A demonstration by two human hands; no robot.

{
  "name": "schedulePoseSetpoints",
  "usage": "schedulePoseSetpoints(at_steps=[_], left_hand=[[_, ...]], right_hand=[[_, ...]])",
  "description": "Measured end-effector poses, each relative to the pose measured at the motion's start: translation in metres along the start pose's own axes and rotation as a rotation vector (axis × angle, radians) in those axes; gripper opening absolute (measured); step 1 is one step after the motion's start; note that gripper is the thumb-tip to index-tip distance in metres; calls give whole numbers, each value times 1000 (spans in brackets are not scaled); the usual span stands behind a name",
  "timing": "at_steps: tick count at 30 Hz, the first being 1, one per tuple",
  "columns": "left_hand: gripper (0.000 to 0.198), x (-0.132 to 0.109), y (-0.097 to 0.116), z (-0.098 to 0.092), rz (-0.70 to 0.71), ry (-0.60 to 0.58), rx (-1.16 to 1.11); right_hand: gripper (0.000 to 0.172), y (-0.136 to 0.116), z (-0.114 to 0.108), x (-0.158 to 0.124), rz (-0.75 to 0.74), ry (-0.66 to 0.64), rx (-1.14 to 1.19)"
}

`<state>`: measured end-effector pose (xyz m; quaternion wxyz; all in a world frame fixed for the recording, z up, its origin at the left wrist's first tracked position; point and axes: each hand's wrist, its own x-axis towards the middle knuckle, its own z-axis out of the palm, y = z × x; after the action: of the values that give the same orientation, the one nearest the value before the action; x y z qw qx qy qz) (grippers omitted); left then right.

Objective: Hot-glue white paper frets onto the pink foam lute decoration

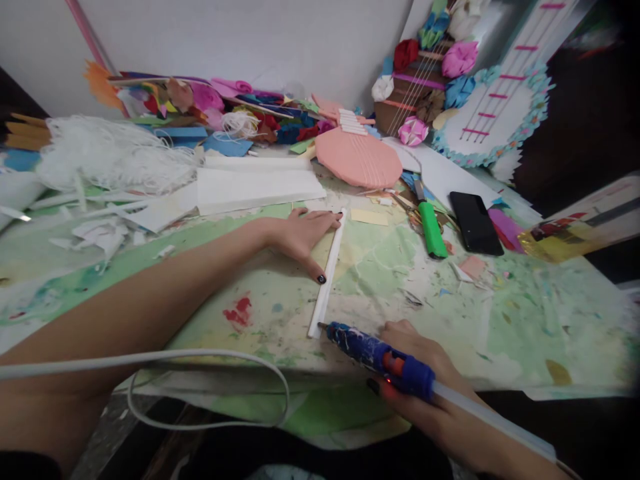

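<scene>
A narrow white paper strip (329, 273) lies slanting away from me on the stained table cover. My left hand (306, 240) rests with fingers spread along the strip's left side, fingertips at its far end and the thumb touching near its middle. In my right hand (423, 380) is a blue glue gun (377, 353), its metal tip at the strip's near end. A long translucent glue stick (495, 420) juts from the gun's back, and a small red light glows on its side. The gun hides part of my right fingers.
Behind the strip lie folded white paper (260, 187) and a pink cardboard guitar (357, 157). At right are a green-handled cutter (433, 230), scissors and a black phone (475, 223). White string (115, 153) is heaped at left. A white cable (210, 353) loops across the near edge.
</scene>
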<state>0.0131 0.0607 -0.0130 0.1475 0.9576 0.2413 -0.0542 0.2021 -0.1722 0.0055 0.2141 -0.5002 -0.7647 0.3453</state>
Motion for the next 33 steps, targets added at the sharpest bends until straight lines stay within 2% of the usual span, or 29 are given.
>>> schedulePoseSetpoints(at_steps=[14, 21, 27, 33], left_hand=[[113, 1, -2, 1, 17, 14, -11], [110, 1, -4, 1, 11, 13, -9], [114, 1, -3, 1, 11, 13, -19], [113, 1, -5, 3, 14, 30, -19]], right_hand=[[16, 0, 1, 3, 21, 79, -49], [13, -5, 1, -3, 15, 62, -50], [15, -1, 5, -7, 20, -24, -60], [17, 1, 6, -5, 51, 25, -53]])
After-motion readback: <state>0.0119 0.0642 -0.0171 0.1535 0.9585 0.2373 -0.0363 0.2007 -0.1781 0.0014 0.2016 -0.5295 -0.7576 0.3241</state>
